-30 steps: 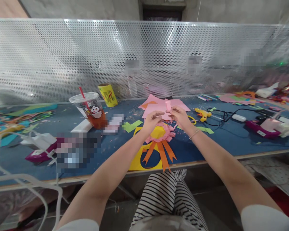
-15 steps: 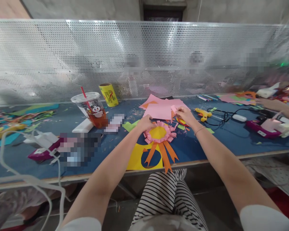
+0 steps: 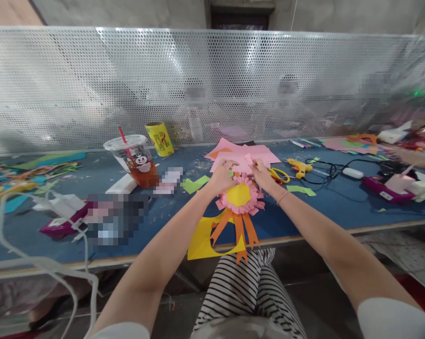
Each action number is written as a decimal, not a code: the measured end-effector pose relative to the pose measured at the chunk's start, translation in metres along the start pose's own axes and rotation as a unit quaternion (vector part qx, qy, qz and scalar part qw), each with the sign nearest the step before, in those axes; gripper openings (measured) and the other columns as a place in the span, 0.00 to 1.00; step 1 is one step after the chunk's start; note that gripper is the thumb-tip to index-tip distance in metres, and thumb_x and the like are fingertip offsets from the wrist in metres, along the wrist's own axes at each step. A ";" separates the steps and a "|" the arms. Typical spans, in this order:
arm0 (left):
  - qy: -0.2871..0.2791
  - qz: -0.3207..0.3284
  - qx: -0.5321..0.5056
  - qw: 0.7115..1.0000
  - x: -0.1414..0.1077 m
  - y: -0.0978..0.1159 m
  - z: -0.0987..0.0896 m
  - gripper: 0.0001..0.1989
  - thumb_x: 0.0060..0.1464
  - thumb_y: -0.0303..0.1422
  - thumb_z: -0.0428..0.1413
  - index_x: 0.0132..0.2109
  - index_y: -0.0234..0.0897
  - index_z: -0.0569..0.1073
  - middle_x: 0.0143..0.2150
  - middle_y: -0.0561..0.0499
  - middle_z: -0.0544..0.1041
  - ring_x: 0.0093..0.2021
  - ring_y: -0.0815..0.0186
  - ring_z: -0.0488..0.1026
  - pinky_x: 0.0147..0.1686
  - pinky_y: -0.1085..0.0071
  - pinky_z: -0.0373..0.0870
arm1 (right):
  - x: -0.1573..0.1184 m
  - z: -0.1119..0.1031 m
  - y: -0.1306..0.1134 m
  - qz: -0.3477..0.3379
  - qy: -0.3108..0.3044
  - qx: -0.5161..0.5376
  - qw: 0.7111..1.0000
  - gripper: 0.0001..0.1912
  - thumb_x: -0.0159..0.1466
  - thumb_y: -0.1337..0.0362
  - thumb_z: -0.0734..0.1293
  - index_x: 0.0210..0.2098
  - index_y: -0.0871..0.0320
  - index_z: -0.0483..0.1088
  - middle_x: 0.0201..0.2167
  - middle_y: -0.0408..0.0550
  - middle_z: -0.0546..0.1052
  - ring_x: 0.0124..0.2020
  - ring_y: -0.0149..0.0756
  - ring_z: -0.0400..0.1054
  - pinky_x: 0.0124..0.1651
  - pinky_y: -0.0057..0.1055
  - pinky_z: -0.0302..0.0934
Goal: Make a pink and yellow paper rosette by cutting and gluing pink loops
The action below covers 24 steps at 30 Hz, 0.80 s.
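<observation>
A paper rosette (image 3: 238, 195) lies on the blue table before me, with a yellow centre, a pleated pink rim and orange ribbon tails (image 3: 239, 233). My right hand (image 3: 263, 175), at its upper right edge, pinches a small folded pink paper piece (image 3: 248, 159). At the upper left edge is my left hand (image 3: 224, 176), its fingers curved and parted from the thumb; I see nothing held there. Under the tails lies a yellow sheet (image 3: 197, 238) with a round cut-out, overhanging the table's front edge. Beyond both hands are pink paper sheets (image 3: 264, 153).
Yellow-handled scissors (image 3: 282, 176) and a yellow glue gun (image 3: 298, 167) with a black cord lie right. Green scraps (image 3: 194, 184) are scattered around. Left stand a drink cup (image 3: 136, 165) with a straw and a yellow tape roll (image 3: 159, 139). A perforated metal screen (image 3: 127, 84) runs behind.
My right hand has moved left with the pink piece, uncovering the scissors. My left hand has shifted right. The rosette moved slightly right, and the yellow sheet slid toward me.
</observation>
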<state>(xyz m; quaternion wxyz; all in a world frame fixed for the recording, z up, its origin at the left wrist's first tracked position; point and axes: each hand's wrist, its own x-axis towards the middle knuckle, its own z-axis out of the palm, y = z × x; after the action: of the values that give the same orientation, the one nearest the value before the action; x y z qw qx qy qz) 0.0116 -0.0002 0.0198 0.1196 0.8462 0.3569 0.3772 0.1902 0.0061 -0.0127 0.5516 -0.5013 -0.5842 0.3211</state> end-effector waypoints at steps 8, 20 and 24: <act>0.073 0.076 -0.006 0.994 0.000 0.004 0.004 0.28 0.37 0.26 0.59 0.48 0.42 0.64 0.48 0.48 0.59 0.46 0.66 0.64 0.49 0.65 0.64 | -0.006 0.002 -0.005 -0.145 0.111 -0.078 0.980 0.08 0.62 0.57 0.52 0.34 0.55 0.54 0.33 0.45 0.61 0.36 0.33 0.58 0.42 0.34 0.58; 0.122 0.112 0.039 0.985 0.000 0.004 0.006 0.22 0.43 0.28 0.57 0.48 0.39 0.65 0.47 0.46 0.62 0.52 0.62 0.61 0.49 0.63 0.63 | -0.010 0.001 -0.015 -0.234 0.129 -0.146 0.952 0.08 0.64 0.58 0.51 0.35 0.56 0.53 0.35 0.47 0.59 0.38 0.34 0.57 0.45 0.35 0.54; 0.123 0.128 0.050 0.983 -0.001 0.009 0.002 0.24 0.42 0.31 0.59 0.48 0.39 0.64 0.48 0.44 0.64 0.52 0.60 0.61 0.51 0.59 0.61 | -0.011 0.000 -0.017 -0.260 0.150 -0.159 0.941 0.07 0.64 0.59 0.51 0.35 0.55 0.53 0.35 0.47 0.59 0.38 0.34 0.56 0.44 0.34 0.55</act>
<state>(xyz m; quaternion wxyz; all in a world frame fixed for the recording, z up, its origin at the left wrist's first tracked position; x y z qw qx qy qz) 0.0174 -0.0073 0.0225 -0.0173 0.8372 0.2759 0.4719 0.1850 -0.0088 0.0000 0.6102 -0.4553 -0.6483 -0.0092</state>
